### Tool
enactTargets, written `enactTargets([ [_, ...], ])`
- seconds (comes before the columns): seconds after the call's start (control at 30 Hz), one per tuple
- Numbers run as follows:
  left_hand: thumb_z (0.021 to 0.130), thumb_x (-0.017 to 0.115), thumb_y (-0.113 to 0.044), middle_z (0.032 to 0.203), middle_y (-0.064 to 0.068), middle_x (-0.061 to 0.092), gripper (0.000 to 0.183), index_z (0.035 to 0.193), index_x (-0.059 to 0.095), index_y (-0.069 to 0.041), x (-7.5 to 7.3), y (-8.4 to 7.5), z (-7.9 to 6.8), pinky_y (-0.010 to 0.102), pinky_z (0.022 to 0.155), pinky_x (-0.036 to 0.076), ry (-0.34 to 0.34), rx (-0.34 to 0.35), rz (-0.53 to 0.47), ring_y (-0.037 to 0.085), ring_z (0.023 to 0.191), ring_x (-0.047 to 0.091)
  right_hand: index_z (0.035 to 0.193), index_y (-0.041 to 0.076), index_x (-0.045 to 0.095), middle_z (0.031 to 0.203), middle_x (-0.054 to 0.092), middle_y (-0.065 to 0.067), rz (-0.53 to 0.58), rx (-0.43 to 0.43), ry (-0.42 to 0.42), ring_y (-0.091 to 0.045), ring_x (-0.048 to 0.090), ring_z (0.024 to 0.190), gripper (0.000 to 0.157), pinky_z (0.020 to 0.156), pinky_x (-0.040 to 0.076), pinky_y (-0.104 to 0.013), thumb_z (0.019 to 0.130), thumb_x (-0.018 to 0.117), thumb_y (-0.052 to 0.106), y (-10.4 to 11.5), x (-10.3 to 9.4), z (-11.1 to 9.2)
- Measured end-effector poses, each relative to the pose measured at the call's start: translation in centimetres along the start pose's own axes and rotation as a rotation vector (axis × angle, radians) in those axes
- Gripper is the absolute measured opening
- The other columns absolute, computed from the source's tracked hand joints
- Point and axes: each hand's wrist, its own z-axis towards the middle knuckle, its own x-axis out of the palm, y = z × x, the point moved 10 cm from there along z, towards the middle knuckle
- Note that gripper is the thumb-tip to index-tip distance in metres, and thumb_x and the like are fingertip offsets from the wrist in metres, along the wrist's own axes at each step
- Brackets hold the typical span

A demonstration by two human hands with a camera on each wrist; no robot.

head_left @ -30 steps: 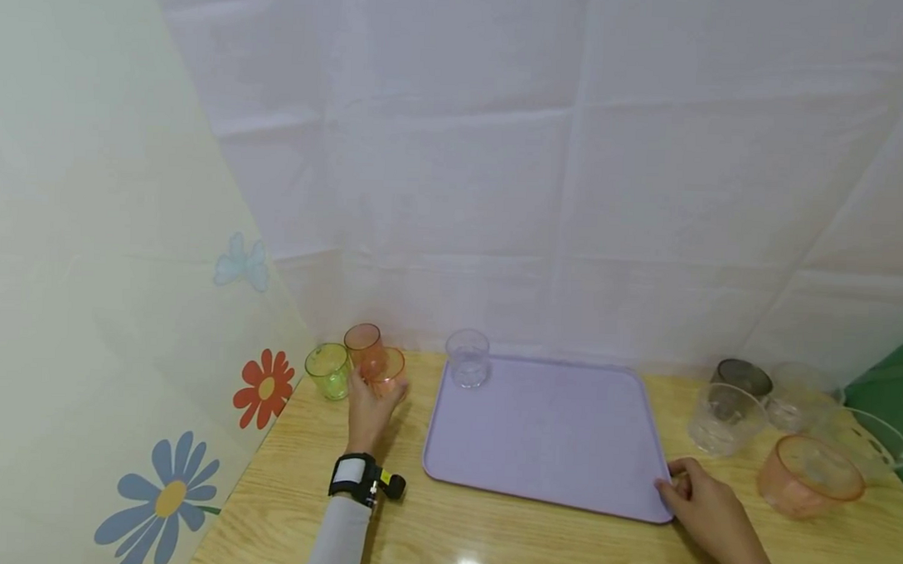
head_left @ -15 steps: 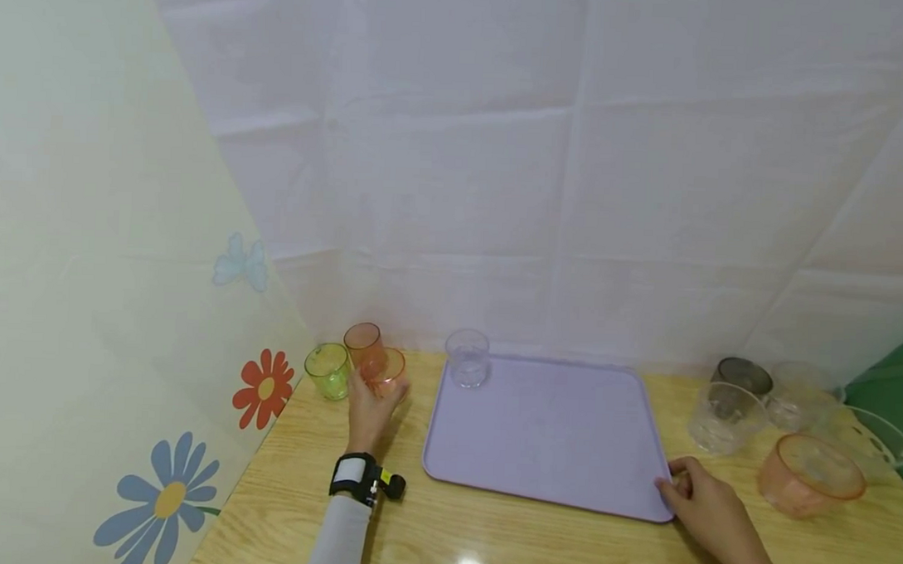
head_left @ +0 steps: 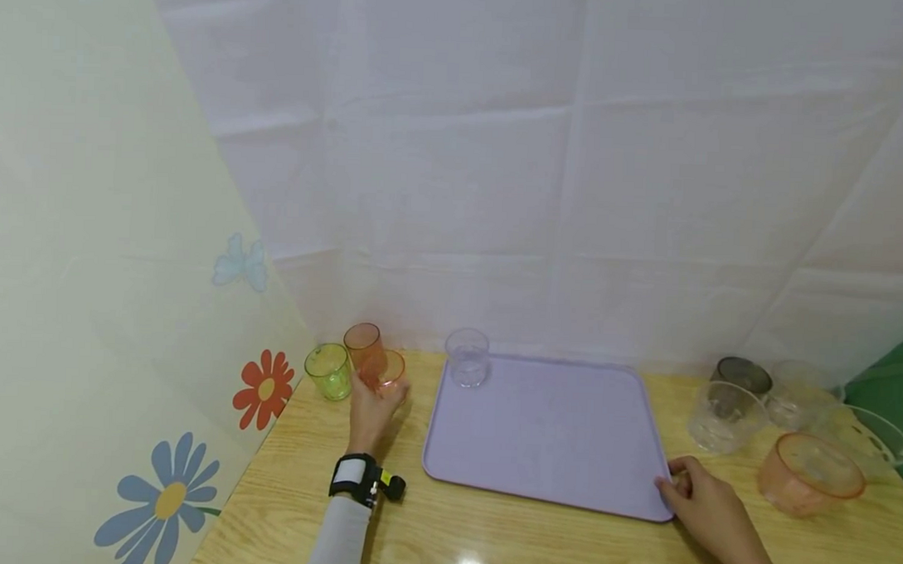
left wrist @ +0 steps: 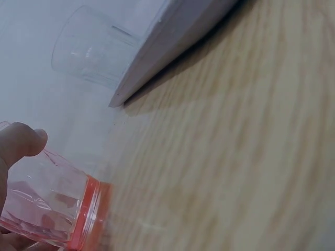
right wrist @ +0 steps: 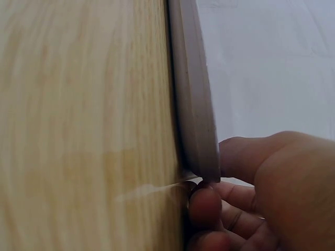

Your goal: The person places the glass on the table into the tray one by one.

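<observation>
My left hand (head_left: 372,412) grips a clear pink-orange glass (left wrist: 47,201) that stands on the table; in the left wrist view the thumb lies across its side. Just behind it is a taller dark-orange glass (head_left: 363,342), and a green glass (head_left: 329,371) stands to the left. At the front right corner of a lilac tray (head_left: 551,435), my right hand (head_left: 708,511) pinches the rim, thumb on top and fingers below, as the right wrist view shows. A clear glass (head_left: 467,361) stands upright at the tray's back left corner.
On the right stand a clear glass (head_left: 725,420), a dark grey glass (head_left: 743,375), an orange bowl (head_left: 809,477) and more clear vessels. A white cloth (head_left: 455,191) hangs behind the table; a wall with flower decals (head_left: 171,500) rises at left.
</observation>
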Motion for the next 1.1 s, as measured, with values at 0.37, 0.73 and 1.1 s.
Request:
enactTargets([
  [0.37,0.082,0.088,-0.017,0.131,0.023,0.060,0.077,0.143,0.044,0.000,0.1,0.0,0.0,0.049,0.101,0.048,0.022,0.011,0.011,0.036,0.117,0.060,0.116,-0.008,0.063,0.076,0.057,0.001,-0.009,0.011,0.018,-0.006,0.047,0.064,0.034,0.060,0.040,-0.027,0.099,0.072,0.019,0.0,0.0,0.2],
  [0.73,0.081,0.087,-0.016,0.130,0.026,0.061,0.078,0.142,0.043,0.005,0.4,-0.1,-0.3,0.053,0.104,0.048,0.031,0.015,0.043,0.039,0.118,0.061,0.120,-0.009,0.061,0.080,0.058,0.001,-0.004,0.046,0.075,-0.006,0.048,0.066,0.038,0.062,0.042,-0.026,0.102,0.069,0.023,-0.5,0.6,0.2],
  [1.1,0.081,0.087,-0.011,0.138,0.029,0.056,0.082,0.146,0.040,0.007,0.7,-1.1,-0.7,0.057,0.111,0.047,0.045,0.026,-0.034,0.045,0.128,0.058,0.121,-0.009,0.061,0.080,0.059,0.001,-0.011,0.054,0.080,-0.007,0.049,0.067,0.040,0.062,0.042,-0.027,0.102,0.069,0.025,-0.6,0.6,0.3],
])
